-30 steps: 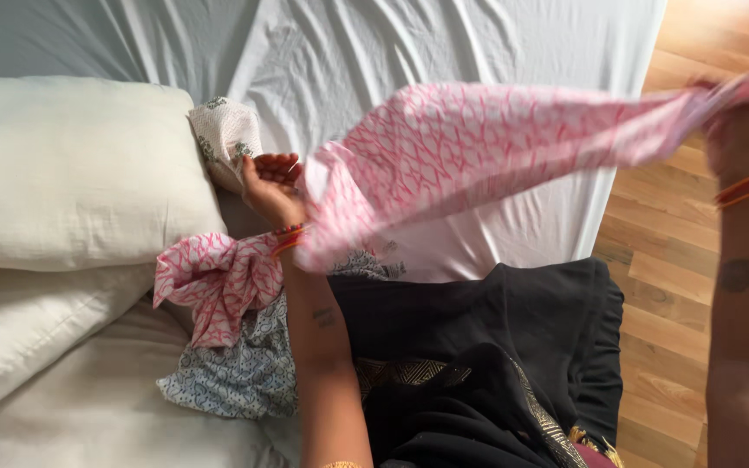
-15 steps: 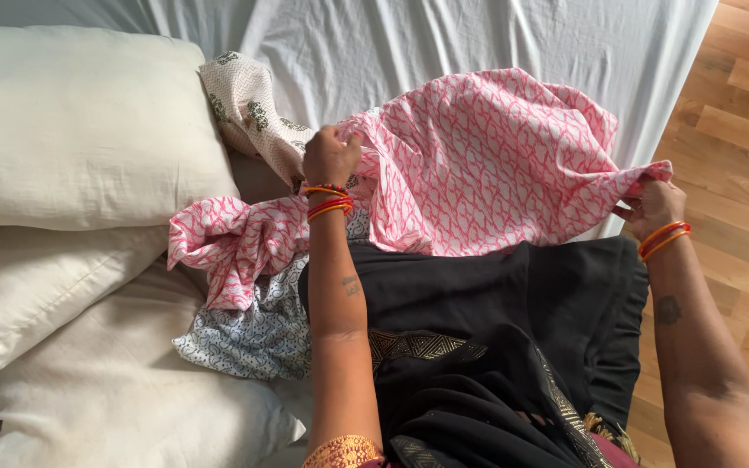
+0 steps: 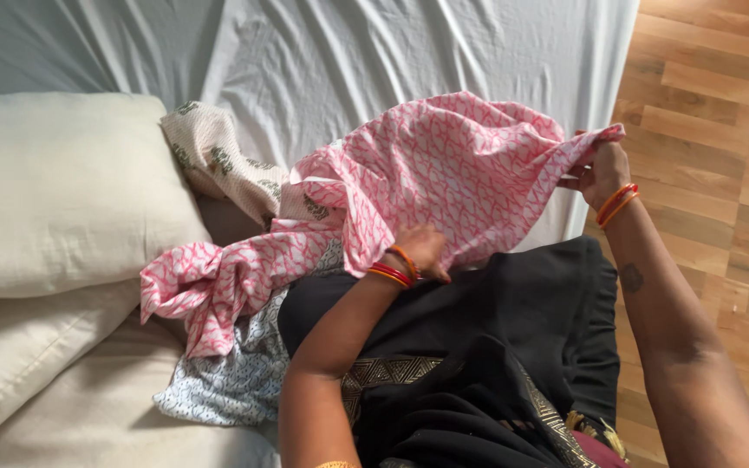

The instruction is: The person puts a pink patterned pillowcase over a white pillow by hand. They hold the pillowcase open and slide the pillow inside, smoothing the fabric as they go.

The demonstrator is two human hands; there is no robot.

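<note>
Centre frame: pink patterned cloth (image 3: pixel 444 165) spread over white bedsheet (image 3: pixel 374 52). Our right hand (image 3: pixel 602 172) pinches far corner taut; left hand (image 3: pixel 420 251) clenches near edge, so we keep fabric flat. Black garment (image 3: pixel 513 321) below.

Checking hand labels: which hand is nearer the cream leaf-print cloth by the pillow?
Left. The left hand grips the pink cloth's lower edge, right of the cream leaf-print cloth. The right hand holds the far corner, farther away.
</note>
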